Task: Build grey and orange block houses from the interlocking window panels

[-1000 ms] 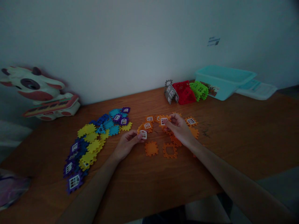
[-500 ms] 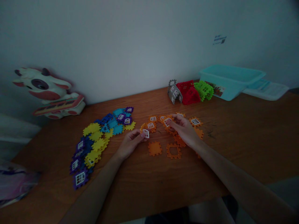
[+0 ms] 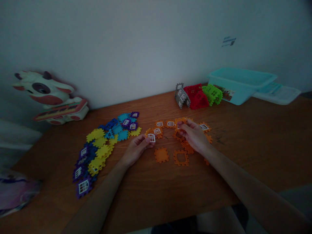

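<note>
Right fingers now clenched on an orange frame tile; a windowed orange tile released just beside it on the tabletop. White window insert still pinched by left fingers.

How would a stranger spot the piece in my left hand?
On the wooden table, find the orange interlocking pieces. The left hand holds the one with a white arched window, at the orange row's end nearest the yellow and blue heap.
</note>
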`<move>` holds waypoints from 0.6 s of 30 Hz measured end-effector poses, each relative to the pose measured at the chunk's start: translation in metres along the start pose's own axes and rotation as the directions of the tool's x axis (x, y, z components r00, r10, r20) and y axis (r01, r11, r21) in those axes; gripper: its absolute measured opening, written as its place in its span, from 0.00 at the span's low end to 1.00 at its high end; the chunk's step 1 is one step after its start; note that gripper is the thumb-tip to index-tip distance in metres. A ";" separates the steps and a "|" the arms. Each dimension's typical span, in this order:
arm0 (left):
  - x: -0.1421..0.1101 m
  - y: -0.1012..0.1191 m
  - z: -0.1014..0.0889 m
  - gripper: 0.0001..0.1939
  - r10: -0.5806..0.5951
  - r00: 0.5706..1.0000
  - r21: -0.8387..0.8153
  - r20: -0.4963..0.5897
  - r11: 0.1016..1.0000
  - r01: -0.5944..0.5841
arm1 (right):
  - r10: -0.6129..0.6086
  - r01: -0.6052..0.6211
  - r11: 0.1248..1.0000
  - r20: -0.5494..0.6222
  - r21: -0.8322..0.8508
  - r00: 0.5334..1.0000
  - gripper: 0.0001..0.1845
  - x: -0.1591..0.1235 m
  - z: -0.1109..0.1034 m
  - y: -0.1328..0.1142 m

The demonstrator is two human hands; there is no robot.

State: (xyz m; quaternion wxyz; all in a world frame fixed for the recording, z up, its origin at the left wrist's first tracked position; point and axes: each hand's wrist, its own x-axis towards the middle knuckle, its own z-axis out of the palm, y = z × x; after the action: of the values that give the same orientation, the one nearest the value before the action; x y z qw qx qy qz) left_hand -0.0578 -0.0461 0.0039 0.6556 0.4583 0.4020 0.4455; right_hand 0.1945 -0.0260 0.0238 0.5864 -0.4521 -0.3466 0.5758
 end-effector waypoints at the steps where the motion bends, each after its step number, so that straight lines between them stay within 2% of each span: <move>1: 0.000 0.000 0.000 0.20 -0.002 1.000 -0.010 -0.003 1.000 0.002 | 0.001 -0.001 1.000 -0.004 -0.007 1.000 0.10 0.001 0.000 0.000; 7: -0.002 0.003 0.002 0.22 0.011 1.000 -0.077 -0.024 0.997 -0.013 | -0.045 0.048 0.995 0.035 -0.089 0.998 0.18 0.003 -0.004 0.006; 10: -0.004 0.005 0.003 0.26 0.030 0.999 -0.098 -0.020 0.995 -0.032 | -0.064 0.073 0.990 0.074 -0.117 0.995 0.22 0.003 -0.004 0.009; 13: -0.004 0.006 0.003 0.31 0.027 1.000 -0.116 0.004 0.993 -0.027 | -0.076 0.088 0.991 0.118 -0.101 0.990 0.20 0.002 -0.002 0.010; 18: -0.003 0.005 0.001 0.27 0.015 0.999 -0.100 0.032 0.995 -0.012 | -0.037 0.053 0.985 0.100 -0.162 0.994 0.20 -0.001 -0.001 0.006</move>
State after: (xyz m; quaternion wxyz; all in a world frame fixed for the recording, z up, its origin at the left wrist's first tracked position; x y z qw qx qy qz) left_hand -0.0587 -0.0485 0.0090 0.6812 0.4350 0.3655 0.4617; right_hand 0.1931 -0.0279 0.0183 0.5422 -0.4626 -0.4311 0.5532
